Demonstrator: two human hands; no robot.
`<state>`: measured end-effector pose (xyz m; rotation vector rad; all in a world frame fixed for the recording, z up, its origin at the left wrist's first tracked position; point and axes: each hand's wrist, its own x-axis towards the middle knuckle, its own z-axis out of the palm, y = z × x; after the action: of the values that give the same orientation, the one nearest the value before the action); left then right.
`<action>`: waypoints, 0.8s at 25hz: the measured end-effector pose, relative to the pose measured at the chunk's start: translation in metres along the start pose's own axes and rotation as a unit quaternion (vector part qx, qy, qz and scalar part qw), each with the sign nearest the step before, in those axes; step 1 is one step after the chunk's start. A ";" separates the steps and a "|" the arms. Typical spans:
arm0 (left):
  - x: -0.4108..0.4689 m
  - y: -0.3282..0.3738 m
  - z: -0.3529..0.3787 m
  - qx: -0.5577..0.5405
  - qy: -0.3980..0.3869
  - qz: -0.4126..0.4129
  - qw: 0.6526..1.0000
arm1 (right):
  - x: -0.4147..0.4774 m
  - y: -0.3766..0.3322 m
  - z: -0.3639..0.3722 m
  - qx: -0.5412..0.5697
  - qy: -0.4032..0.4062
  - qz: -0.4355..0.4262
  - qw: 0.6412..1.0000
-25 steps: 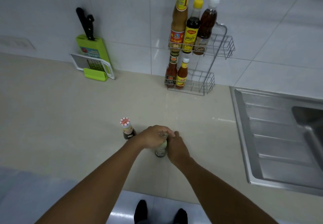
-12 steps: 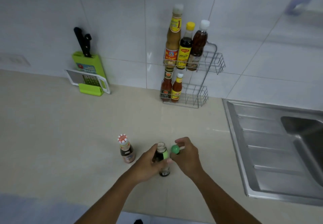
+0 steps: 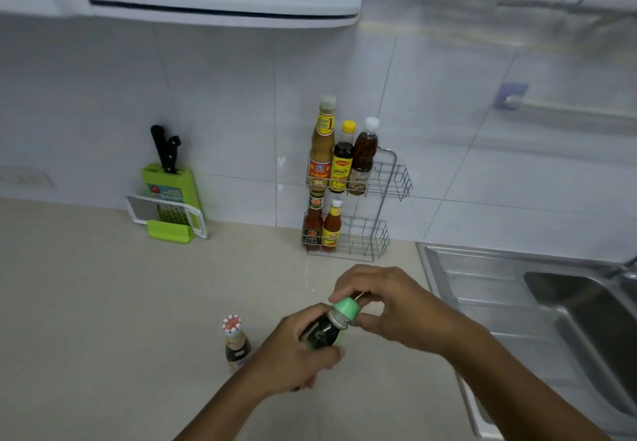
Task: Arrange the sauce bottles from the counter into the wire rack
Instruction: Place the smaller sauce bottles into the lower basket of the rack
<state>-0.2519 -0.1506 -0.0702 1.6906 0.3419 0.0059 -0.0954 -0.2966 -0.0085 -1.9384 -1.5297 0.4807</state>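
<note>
My left hand (image 3: 293, 354) grips a small dark sauce bottle (image 3: 322, 332), lifted off the counter and tilted to the right. My right hand (image 3: 386, 306) pinches its green cap (image 3: 347, 308) at the bottle's neck. A second small bottle with a red-and-white cap (image 3: 235, 340) stands upright on the counter to the left. The two-tier wire rack (image 3: 381, 199) stands against the tiled wall. Its top tier holds three tall bottles (image 3: 341, 161); its bottom tier holds two small red bottles (image 3: 320, 227), all at the left side.
A green knife block with a grater (image 3: 170, 199) leans on the wall at the left. A steel sink (image 3: 537, 306) with its drainboard lies to the right. A white cabinet (image 3: 224, 3) hangs overhead. The beige counter (image 3: 103, 302) spreads to the left.
The cap came off the bottle, then went back onto its neck. The bottle has been lifted off the counter and tilted. My view has tipped upward.
</note>
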 end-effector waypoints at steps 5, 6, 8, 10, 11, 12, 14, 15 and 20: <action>0.016 0.023 -0.018 -0.068 -0.107 -0.027 0.992 | 0.015 -0.005 -0.021 -0.046 -0.016 -0.098 0.994; 0.019 0.026 -0.022 -0.068 -0.125 -0.039 0.989 | 0.018 -0.005 -0.024 -0.043 -0.024 -0.092 0.995; 0.025 0.032 -0.022 0.010 -0.105 -0.027 0.994 | 0.023 -0.002 -0.034 -0.026 -0.050 -0.022 0.998; 0.031 0.039 -0.015 0.219 0.012 0.030 0.975 | 0.028 0.000 -0.036 0.020 -0.047 0.069 0.996; 0.035 0.043 -0.010 0.327 0.084 0.054 0.940 | 0.030 0.002 -0.034 0.055 -0.026 0.126 0.990; 0.038 0.046 -0.004 0.390 0.136 0.065 0.909 | 0.031 0.002 -0.031 0.082 -0.008 0.185 0.979; 0.046 0.049 0.005 0.353 0.153 0.045 0.922 | 0.034 0.002 -0.033 0.059 0.004 0.245 0.968; 0.049 0.050 0.005 0.270 0.123 0.017 0.955 | 0.035 0.001 -0.035 0.023 0.006 0.240 0.970; 0.054 0.047 -0.017 -0.043 -0.174 -0.045 0.983 | 0.041 0.011 -0.043 -0.057 0.057 0.047 0.996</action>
<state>-0.1933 -0.1270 -0.0324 1.5537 0.1524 -0.3347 -0.0499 -0.2694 0.0202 -2.0943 -1.4257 0.3224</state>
